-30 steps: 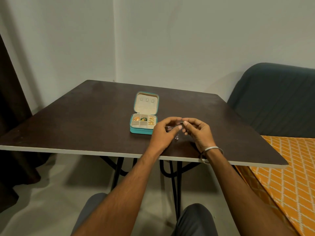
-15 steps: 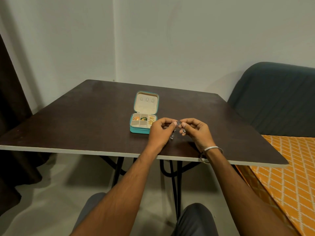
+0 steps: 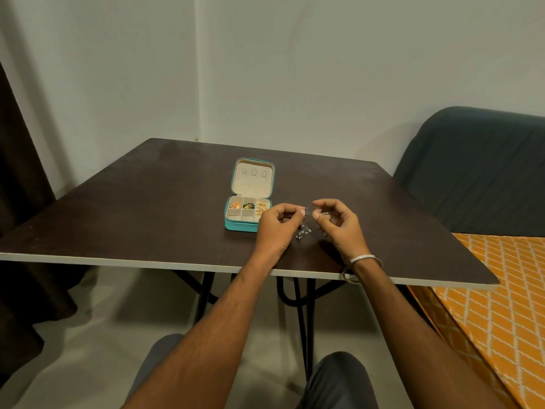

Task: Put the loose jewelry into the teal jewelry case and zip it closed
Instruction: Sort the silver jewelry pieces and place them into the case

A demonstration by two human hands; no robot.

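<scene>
The head view looks down past two grey-trousered knees (image 3: 339, 379) and two bare forearms that reach over the pale near edge of the dark worktop (image 3: 132, 219). A silver bangle (image 3: 364, 259) circles the right wrist, with a second ring of metal just below it at the worktop edge. The left hand (image 3: 274, 228) is curled, its thumb and forefinger pinched together on the top of a small silvery earring (image 3: 303, 225), whose beaded end hangs down between the two hands above the worktop. The right hand (image 3: 337, 224) sits just beside it, fingers curled, thumb and forefinger tips close together near the earring's top; whether this grip touches the earring or holds some tiny part cannot be told. A thin ring shows on one right finger. Just beyond the left hand, partly hidden by its knuckles, the teal case (image 3: 240, 225) lies open on the worktop with its cream-lined lid (image 3: 253, 178) tilted back, three small slots in the lining. Its back row of compartments holds an orange-gold piece at the left, a green piece in the middle and gold pieces at the right. To the right lies an orange patterned bed (image 3: 495, 305) with a dark headboard (image 3: 477, 169) behind it, and a pale wall (image 3: 295, 69) rises at the back.
</scene>
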